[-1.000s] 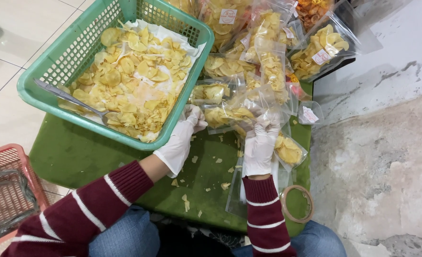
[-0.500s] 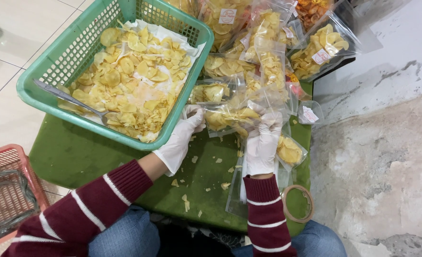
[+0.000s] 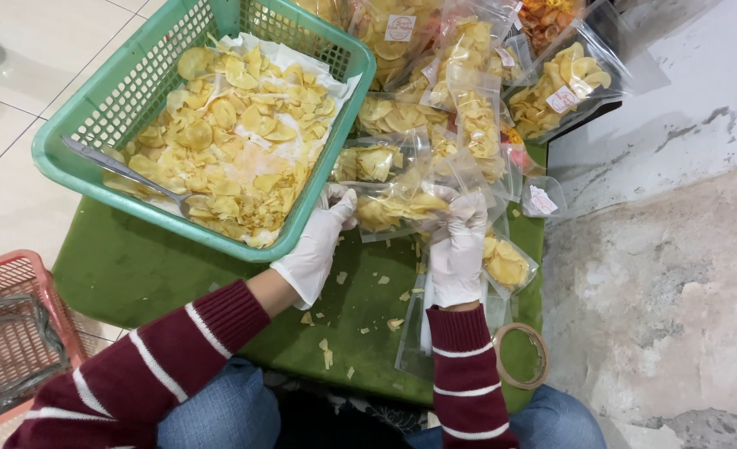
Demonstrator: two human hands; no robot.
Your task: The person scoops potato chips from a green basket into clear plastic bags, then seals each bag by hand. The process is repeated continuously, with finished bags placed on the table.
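Note:
Both my hands wear white gloves and hold one clear plastic bag of yellow chips (image 3: 395, 206) above a green table (image 3: 136, 270). My left hand (image 3: 317, 248) grips the bag's left end, next to the rim of a green basket (image 3: 77, 170). My right hand (image 3: 457, 249) grips its right end. The basket is lined with white paper and full of loose yellow chips (image 3: 235, 141), with a metal scoop (image 3: 123, 170) lying in them. Several filled, labelled chip bags (image 3: 468, 91) are piled behind the held bag.
A roll of clear tape (image 3: 518, 356) lies on the table's near right corner, beside empty clear bags (image 3: 414, 333). Chip crumbs (image 3: 327, 353) are scattered on the green top. A red basket (image 3: 11, 333) stands on the tiled floor at left. Rough concrete floor lies to the right.
Both hands have stayed on the bag; it has shifted slightly and now lies more level between them. The basket and piled bags have not moved.

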